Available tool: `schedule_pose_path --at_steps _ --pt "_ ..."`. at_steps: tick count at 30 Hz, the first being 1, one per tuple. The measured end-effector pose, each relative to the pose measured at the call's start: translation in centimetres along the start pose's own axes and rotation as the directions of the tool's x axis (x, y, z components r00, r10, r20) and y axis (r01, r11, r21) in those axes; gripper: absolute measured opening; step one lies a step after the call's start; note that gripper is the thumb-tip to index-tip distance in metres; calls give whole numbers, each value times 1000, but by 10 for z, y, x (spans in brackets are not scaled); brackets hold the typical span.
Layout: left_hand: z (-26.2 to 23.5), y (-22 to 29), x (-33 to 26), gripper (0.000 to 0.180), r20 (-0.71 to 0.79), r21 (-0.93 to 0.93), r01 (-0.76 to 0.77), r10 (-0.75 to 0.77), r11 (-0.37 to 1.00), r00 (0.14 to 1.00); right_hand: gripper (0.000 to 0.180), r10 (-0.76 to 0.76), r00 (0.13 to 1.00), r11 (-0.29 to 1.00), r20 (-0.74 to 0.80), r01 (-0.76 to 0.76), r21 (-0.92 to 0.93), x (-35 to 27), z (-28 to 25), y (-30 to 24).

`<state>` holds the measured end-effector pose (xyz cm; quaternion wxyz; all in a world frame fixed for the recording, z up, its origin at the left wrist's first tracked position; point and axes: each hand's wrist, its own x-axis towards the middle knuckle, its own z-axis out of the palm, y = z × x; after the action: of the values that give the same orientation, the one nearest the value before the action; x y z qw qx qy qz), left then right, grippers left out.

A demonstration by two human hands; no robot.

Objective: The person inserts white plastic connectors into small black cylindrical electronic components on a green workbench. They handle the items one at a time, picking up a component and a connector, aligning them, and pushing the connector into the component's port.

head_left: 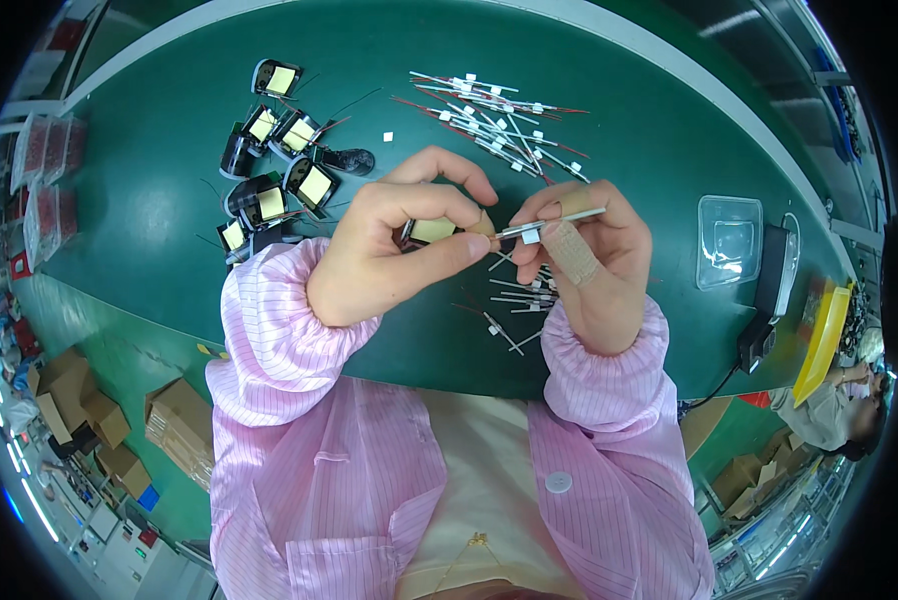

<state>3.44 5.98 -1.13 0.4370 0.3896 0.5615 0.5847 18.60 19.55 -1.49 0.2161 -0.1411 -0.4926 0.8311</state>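
Observation:
Above the middle of the green table, my two hands come together at a thin white rod with a small white tag. My right hand grips the rod between thumb and fingers; tan bandage strips are wrapped round its thumb and a finger. My left hand pinches at the rod's left end, thumb against forefinger. Behind the left fingers shows a black part with a yellow pad; whether that hand holds it I cannot tell. Similar rods with red and black wires lie beyond my right hand, and several more beneath it.
Several black housings with yellow pads lie at the left on the green table. A small white square is at the far middle. To the right are a clear plastic tray, a black device with a cable, and a yellow bin.

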Motion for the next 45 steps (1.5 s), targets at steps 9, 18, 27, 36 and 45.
schedule_pose_path --at_steps 9,18,27,36,45 --pt "3 -1 0 7 -72 16 -57 58 998 996 18 156 987 987 36 -157 26 0 9 -11" --pt "5 2 -3 10 -42 146 -43 49 988 998 13 81 997 960 -17 -83 -266 -5 12 -1" --pt "2 -2 -2 10 -61 210 -102 117 972 991 11 0 997 947 -76 -24 -321 -5 13 -1" --pt "6 -11 0 38 -58 217 -194 212 956 976 12 -18 984 998 -175 8 -59 -6 -1 2" --pt "12 -13 -3 67 -28 143 -108 114 984 993 9 -18 975 1000 -221 17 -5 -3 6 6"
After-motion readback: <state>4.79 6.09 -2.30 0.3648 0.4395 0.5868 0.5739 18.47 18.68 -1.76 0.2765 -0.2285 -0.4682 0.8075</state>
